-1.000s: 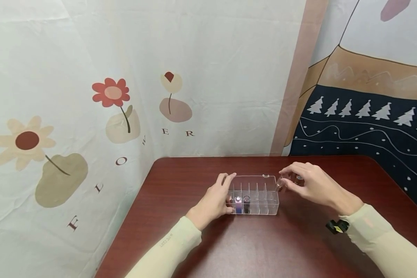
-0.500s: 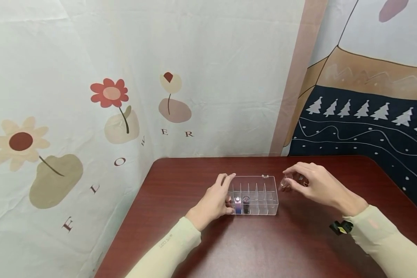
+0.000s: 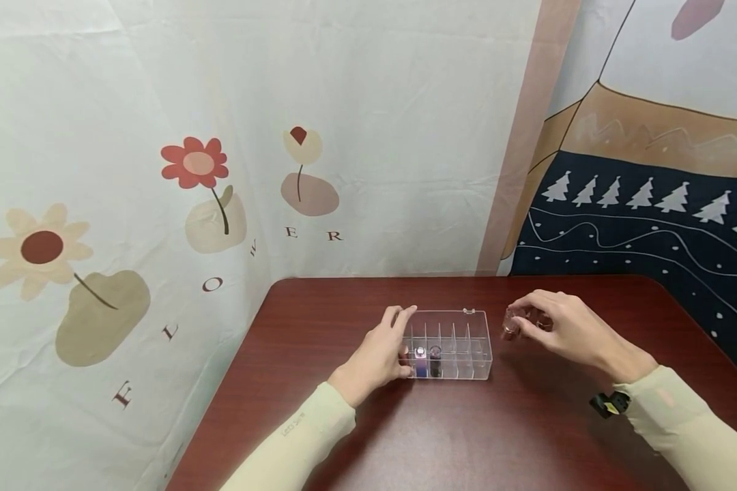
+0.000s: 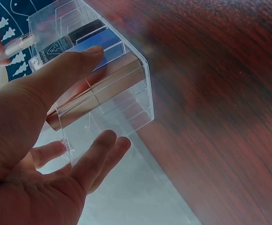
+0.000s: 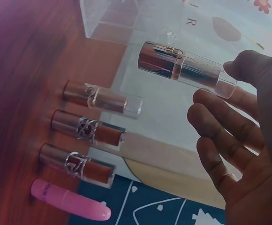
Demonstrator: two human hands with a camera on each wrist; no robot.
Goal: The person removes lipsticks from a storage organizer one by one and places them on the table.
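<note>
Just off the right end of the clear compartmented box [image 3: 465,366], the right hand [image 3: 561,332] pinches a clear-capped lipstick [image 5: 187,70] by its clear end. From where I stand, that hand has drifted rightward: a second ago the lipstick hung right by the box's corner, and now a strip of worktop [image 3: 442,423] shows between them. The box has not shifted, for the left hand [image 3: 373,351] grips its left end, thumb across the front. Inside, a purple-and-blue tube [image 3: 420,363] sits next to a dark tube [image 3: 435,363], with a rose-gold tube [image 4: 112,86] by the left thumb. As I judge it, the work is no further along for this move: the lipstick is apart from every compartment. Near the right hand, three lipsticks [image 5: 107,99] and a pink tube [image 5: 70,200] stand in a row.
</note>
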